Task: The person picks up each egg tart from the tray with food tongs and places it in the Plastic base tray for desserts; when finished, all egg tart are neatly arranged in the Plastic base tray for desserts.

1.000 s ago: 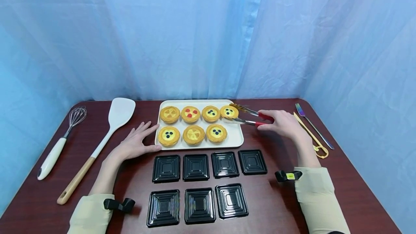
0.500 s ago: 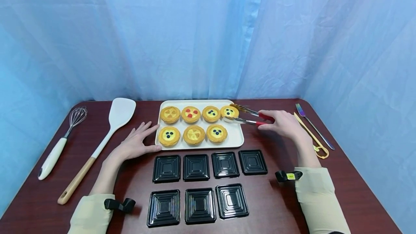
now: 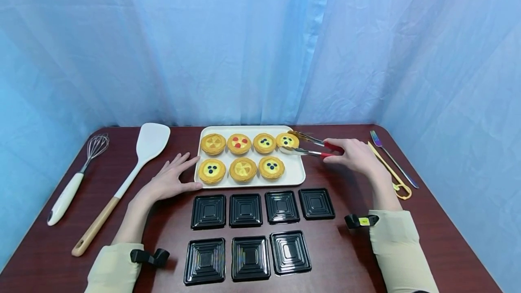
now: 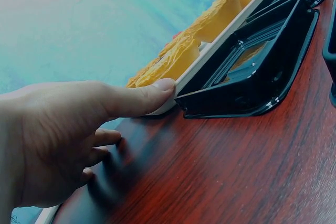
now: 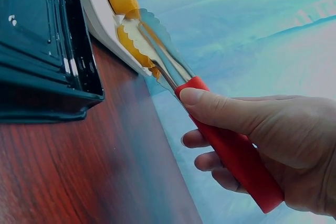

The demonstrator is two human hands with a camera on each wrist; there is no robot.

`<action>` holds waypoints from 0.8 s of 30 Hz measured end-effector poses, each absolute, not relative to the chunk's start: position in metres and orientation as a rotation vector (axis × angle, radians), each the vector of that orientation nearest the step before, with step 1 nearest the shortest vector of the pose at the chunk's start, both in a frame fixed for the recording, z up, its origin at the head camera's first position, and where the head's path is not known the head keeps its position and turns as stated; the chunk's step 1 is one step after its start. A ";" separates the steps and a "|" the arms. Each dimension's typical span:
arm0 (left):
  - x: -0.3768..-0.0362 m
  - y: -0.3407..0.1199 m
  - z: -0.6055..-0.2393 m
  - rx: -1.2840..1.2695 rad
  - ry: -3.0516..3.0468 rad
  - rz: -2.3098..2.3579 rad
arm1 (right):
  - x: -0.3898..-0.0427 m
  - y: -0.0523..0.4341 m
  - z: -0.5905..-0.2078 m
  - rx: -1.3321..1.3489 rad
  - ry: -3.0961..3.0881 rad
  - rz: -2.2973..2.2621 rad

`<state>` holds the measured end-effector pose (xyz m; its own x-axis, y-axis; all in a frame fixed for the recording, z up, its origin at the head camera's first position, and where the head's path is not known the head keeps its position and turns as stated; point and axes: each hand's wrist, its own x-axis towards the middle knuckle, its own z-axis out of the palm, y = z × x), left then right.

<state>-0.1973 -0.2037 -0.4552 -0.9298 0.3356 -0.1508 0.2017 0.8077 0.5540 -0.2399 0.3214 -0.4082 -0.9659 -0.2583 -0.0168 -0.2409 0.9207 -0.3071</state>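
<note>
My left hand (image 3: 168, 179) lies at the left end of a white tray (image 3: 294, 171), fingers spread, with its thumb (image 4: 152, 93) and a fingertip right at the rim. Several egg tarts stand on the tray in two rows, topped with blueberry-like, red berry-like or orange-coloured pieces. My right hand (image 3: 355, 153) holds red-handled tongs (image 5: 231, 150) between thumb and fingers. Their scalloped tips (image 5: 137, 30) are spread around the back-row right-end blueberry tart (image 3: 286, 140), which still sits on the tray.
Several black square plastic trays (image 3: 245, 209) lie in two rows in front of the white tray. At left are a whisk (image 3: 83, 166) and a white spatula (image 3: 140, 162). A fork (image 3: 390, 155) and a yellow stick with a looped end (image 3: 400, 190) lie beyond my right wrist.
</note>
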 end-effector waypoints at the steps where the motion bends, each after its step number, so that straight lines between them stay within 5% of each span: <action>1: -0.197 -0.204 -0.455 0.414 2.754 0.803 | -0.240 0.321 -0.409 -0.395 3.024 -0.471; 24: -0.198 -0.205 -0.457 0.417 2.765 0.805 | -0.230 0.327 -0.381 -0.356 3.055 -0.423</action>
